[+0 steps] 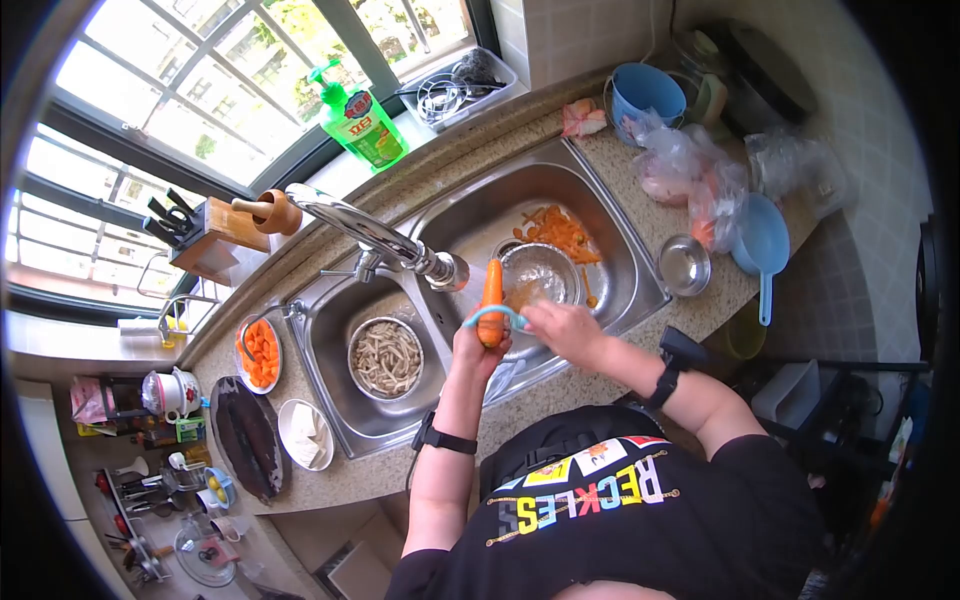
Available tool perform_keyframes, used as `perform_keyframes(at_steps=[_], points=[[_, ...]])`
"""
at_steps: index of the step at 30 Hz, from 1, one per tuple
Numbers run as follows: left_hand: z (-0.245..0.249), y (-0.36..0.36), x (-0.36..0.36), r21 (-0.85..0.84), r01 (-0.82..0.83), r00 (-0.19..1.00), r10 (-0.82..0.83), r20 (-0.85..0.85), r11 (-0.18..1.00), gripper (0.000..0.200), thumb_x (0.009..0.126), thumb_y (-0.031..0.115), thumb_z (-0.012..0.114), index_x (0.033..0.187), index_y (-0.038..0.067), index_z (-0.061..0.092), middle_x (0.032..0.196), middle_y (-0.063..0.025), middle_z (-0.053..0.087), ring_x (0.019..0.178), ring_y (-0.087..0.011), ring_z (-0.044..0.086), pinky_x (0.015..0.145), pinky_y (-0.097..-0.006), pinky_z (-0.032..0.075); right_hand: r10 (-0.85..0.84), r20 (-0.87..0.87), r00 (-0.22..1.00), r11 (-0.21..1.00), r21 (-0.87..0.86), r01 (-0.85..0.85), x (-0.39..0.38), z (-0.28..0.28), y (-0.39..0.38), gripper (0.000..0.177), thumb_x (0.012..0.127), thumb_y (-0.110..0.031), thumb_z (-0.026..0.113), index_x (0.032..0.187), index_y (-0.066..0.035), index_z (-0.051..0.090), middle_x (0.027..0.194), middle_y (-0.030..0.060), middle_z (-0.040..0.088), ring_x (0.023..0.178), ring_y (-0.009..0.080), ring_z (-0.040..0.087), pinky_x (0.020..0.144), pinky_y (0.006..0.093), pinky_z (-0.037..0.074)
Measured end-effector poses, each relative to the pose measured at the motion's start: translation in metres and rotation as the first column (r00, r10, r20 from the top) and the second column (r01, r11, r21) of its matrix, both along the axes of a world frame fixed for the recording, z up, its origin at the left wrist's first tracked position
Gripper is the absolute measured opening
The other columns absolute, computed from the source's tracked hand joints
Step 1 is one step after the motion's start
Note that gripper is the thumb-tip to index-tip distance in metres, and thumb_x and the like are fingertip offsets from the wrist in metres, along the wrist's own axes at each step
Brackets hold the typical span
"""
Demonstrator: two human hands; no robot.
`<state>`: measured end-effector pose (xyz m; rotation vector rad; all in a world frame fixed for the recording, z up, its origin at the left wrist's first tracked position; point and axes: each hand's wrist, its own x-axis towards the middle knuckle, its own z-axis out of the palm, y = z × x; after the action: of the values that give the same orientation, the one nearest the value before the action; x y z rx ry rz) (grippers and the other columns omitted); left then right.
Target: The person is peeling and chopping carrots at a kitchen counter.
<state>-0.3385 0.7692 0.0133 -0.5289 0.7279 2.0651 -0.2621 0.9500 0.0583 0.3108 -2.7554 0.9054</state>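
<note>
An orange carrot (493, 285) is upright in my left hand (476, 350), whose fingers wrap round its lower end at the front edge of the sink. My right hand (565, 332) is closed on a light-blue peeler (512, 316), which lies across the lower part of the carrot. Just behind the hands, a metal bowl (570, 275) sits in the right basin (620, 240). Orange peelings (560, 232) lie in that basin beyond the bowl. The chrome faucet (385, 240) reaches over close to the carrot's left side.
In the left basin (325, 330) stands a bowl of pale strips (386, 358). Left of it are cut carrots (262, 357), a dark board (240, 440) and a white bowl (291, 417). A steel bowl (685, 265), blue strainer (762, 235) and plastic bags (690, 170) lie right.
</note>
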Motion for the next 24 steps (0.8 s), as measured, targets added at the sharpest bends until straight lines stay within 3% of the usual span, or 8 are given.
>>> perform_keyframes(at_steps=[2,4,6,11,13,18,22,24], points=[[0.016,0.005,0.005,-0.136,0.041,0.999,-0.044,-0.017,0.99,0.044,0.099,0.035,0.03,0.129,0.007,0.043,0.074,-0.0098,0.054,0.058,-0.0168,0.049,0.047,-0.0272,0.038,-0.133,0.125,0.983,0.991,0.036,0.13,-0.026,-0.025,0.018,0.022,0.09,-0.026,0.052,0.102,-0.009,0.057,0.083,0.0115,0.059,0.075,0.0318,0.063,0.062,0.0416,0.052],[0.022,0.004,0.012,-0.107,0.085,0.995,-0.09,-0.042,0.991,0.043,0.099,0.035,0.03,0.13,0.007,0.042,0.073,-0.0094,0.054,0.058,-0.0168,0.049,0.049,-0.0272,0.039,-0.232,0.225,0.946,0.973,0.066,0.223,-0.043,-0.05,0.038,0.023,0.089,-0.026,0.052,0.1,-0.008,0.06,0.085,0.0124,0.062,0.078,0.0324,0.063,0.063,0.0423,0.052],[0.03,0.004,0.014,-0.077,0.13,0.987,-0.136,-0.081,0.988,0.043,0.099,0.035,0.03,0.131,0.008,0.041,0.073,-0.0091,0.053,0.058,-0.0168,0.048,0.05,-0.0271,0.039,-0.214,0.679,0.702,0.919,0.383,-0.09,-0.047,-0.067,0.06,0.028,0.09,-0.031,0.051,0.094,-0.006,0.062,0.088,0.016,0.064,0.083,0.0357,0.062,0.068,0.0452,0.05],[0.029,0.004,0.006,-0.074,-0.033,0.998,0.037,0.048,0.997,0.042,0.099,0.039,0.033,0.126,0.008,0.044,0.076,-0.0097,0.051,0.062,-0.0185,0.047,0.058,-0.0279,0.041,-0.249,0.673,0.696,0.968,0.205,0.147,-0.018,-0.041,0.048,0.028,0.09,-0.028,0.051,0.092,-0.004,0.065,0.091,0.0188,0.065,0.087,0.0365,0.062,0.074,0.0442,0.049],[0.012,0.0,0.003,-0.035,-0.037,0.998,0.039,0.056,0.999,0.041,0.098,0.042,0.034,0.115,0.007,0.047,0.079,-0.0103,0.05,0.063,-0.0194,0.047,0.055,-0.0282,0.041,-0.332,0.365,0.87,0.927,-0.041,0.372,-0.009,-0.03,0.035,0.026,0.093,-0.027,0.048,0.102,-0.005,0.059,0.089,0.017,0.064,0.084,0.037,0.062,0.071,0.0466,0.048],[0.009,0.012,0.008,-0.231,-0.008,1.0,0.009,0.006,0.973,0.036,0.097,0.041,0.037,0.106,0.008,0.046,0.077,-0.01,0.05,0.062,-0.0196,0.047,0.05,-0.0284,0.04,-0.002,-0.006,1.0,0.994,-0.108,0.002,0.003,0.002,0.007,0.018,0.093,-0.027,0.049,0.093,-0.009,0.053,0.084,0.0119,0.059,0.073,0.032,0.062,0.058,0.043,0.05],[0.015,0.007,0.017,-0.16,0.029,0.991,-0.048,-0.121,0.987,0.034,0.098,0.041,0.036,0.11,0.01,0.044,0.076,-0.0096,0.05,0.061,-0.0194,0.047,0.048,-0.0288,0.039,-0.171,0.049,0.984,0.983,-0.065,0.174,-0.029,-0.022,0.024,0.015,0.092,-0.026,0.05,0.094,-0.011,0.053,0.082,0.0123,0.06,0.071,0.0318,0.062,0.059,0.0434,0.05],[0.016,0.001,0.023,-0.113,0.076,0.983,-0.093,-0.157,0.991,0.034,0.098,0.041,0.035,0.112,0.01,0.044,0.076,-0.009,0.051,0.061,-0.0192,0.048,0.049,-0.0291,0.039,-0.208,0.421,0.883,0.964,0.241,0.113,-0.052,-0.05,0.051,0.022,0.089,-0.028,0.053,0.095,-0.008,0.061,0.086,0.0141,0.064,0.078,0.0339,0.062,0.065,0.0436,0.05]])
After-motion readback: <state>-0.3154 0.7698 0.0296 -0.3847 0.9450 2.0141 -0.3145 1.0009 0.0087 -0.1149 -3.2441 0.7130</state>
